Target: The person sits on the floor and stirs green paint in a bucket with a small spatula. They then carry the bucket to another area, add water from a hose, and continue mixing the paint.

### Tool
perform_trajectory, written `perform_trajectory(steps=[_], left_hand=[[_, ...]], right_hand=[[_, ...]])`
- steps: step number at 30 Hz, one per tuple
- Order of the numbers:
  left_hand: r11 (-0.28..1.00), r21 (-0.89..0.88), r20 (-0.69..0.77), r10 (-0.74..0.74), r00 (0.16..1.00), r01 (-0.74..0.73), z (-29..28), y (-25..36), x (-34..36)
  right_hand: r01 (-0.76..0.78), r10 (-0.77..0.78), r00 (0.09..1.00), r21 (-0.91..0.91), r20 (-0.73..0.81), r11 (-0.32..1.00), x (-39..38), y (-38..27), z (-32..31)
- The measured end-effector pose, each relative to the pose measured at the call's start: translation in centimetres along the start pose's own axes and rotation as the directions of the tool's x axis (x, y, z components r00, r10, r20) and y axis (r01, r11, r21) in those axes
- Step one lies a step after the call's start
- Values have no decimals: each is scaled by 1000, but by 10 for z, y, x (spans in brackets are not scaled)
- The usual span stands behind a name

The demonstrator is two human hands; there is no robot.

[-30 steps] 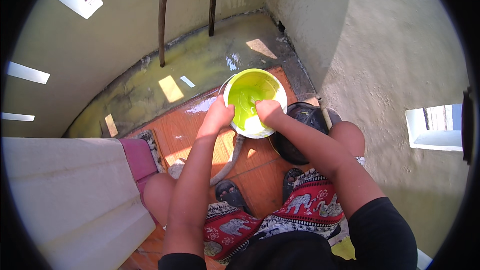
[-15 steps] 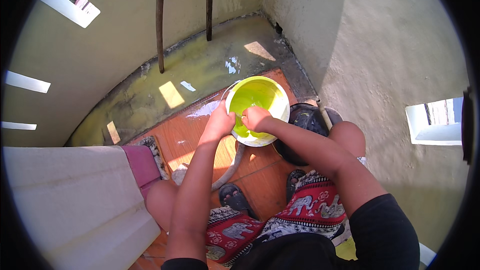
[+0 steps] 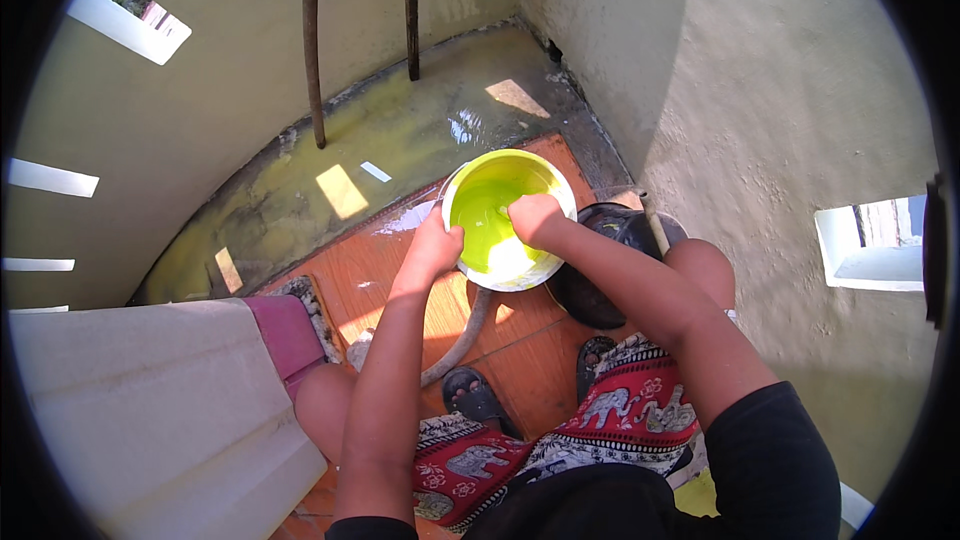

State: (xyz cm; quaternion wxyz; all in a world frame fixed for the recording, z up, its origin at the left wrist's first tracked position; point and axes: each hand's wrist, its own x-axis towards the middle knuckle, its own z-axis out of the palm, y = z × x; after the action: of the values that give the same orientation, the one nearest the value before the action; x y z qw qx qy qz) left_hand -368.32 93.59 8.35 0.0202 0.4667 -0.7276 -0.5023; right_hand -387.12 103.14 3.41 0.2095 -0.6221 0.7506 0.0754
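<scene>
Down at the near edge, knees wide in red elephant-print trousers, the person squats with dark sandals planted on the orange tiled floor. A grey hose curls between the feet. To the person's left, a pink cloth lies against a pale slab.

Both forearms stretch forward to the yellow-green bucket, which sits on the tiles just ahead of the feet, right beside a black basin on its right side. Left hand is on the near-left rim, fingers wrapped over the edge and gripping it, thumb inside the wall. Right hand is down inside the bucket, fingers curled in a loose fist against the inner wall; whether it grips anything, I cannot tell, the knuckles hide it. The bucket's bottom glows pale in the sunlight.

Beyond the bucket, a wet, greenish concrete gutter runs along the wall, with sun patches on it. Two dark metal rods rise from it against the beige wall.
</scene>
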Motion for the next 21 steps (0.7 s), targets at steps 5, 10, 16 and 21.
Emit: perform_trajectory(steps=[5,10,16,21], left_hand=[[1000,-3,0,-6,1000,6,1,-10,4],[998,26,9,-57,998,56,2,-16,10],[997,14,22,-77,997,77,4,-30,20],[992,-36,81,-121,989,124,3,-43,31]], right_hand=[[86,-118,968,148,223,985,-16,-36,3],[-20,-41,984,337,174,941,-10,-45,-8],[-118,69,980,271,186,955,-13,-27,-41],[-127,90,984,250,154,960,-39,-2,-88]])
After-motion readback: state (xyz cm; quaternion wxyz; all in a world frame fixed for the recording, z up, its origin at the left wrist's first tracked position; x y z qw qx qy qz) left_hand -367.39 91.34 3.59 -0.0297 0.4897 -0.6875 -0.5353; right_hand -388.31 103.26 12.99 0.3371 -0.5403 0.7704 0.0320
